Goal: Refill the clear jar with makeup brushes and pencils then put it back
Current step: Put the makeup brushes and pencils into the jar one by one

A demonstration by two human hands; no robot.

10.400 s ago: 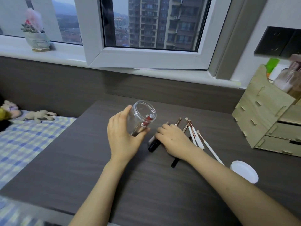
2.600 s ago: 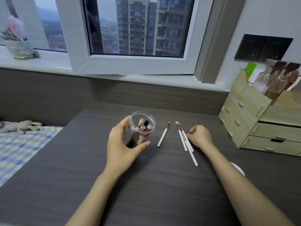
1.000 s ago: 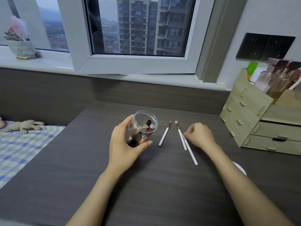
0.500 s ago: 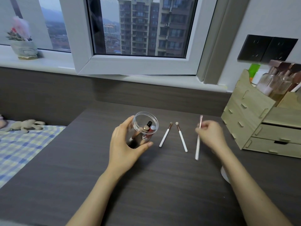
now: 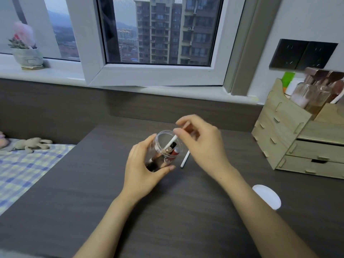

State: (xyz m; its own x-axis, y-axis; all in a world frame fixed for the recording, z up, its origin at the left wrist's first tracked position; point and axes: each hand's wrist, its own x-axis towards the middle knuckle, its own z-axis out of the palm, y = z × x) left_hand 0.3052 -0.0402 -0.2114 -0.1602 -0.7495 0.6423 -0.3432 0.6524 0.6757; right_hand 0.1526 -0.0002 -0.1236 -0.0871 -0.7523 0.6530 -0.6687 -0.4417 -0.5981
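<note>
My left hand (image 5: 143, 170) grips the clear jar (image 5: 165, 146), which is tilted with its mouth toward me on the dark table (image 5: 93, 192). Several pencils and brushes with red, gold and black ends stand inside it. My right hand (image 5: 201, 146) hovers over the jar's mouth and pinches a white-handled brush (image 5: 170, 142), whose lower end is inside the jar. One more white brush (image 5: 185, 159) lies on the table right of the jar, partly hidden under my right hand.
The jar's white lid (image 5: 268, 196) lies on the table at the right, half behind my forearm. A wooden drawer organiser (image 5: 290, 146) with bottles stands at the far right. A checked bedsheet (image 5: 24, 164) with a soft toy borders the table's left edge.
My right hand lifted a white brush off the table, swung left and put its end into the jar. It now covers the brushes left on the table. The left hand kept the jar still.
</note>
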